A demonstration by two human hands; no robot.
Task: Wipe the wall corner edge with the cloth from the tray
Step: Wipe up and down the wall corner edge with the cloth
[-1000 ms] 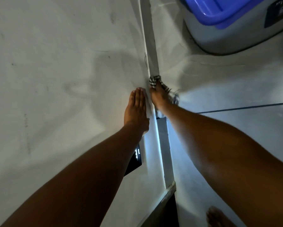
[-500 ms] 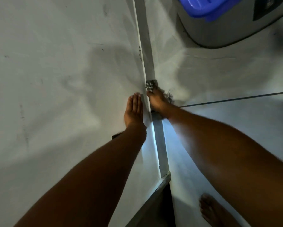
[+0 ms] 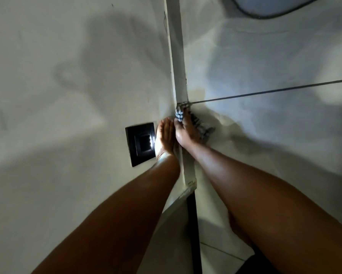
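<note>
The right hand (image 3: 187, 133) is clenched on the striped cloth (image 3: 180, 114), pressing it onto the wall corner edge (image 3: 177, 56) just below the dark wire (image 3: 265, 93) that runs off toward three o'clock. The left hand (image 3: 164, 135) lies flat and released on the wall at nine o'clock of the right, partly covering the black switch plate (image 3: 139, 144). To wipe well, I judge the cloth should wrap both faces of the edge, pressure steady, strokes long toward twelve o'clock, easing past the wire rather than snagging it.
</note>
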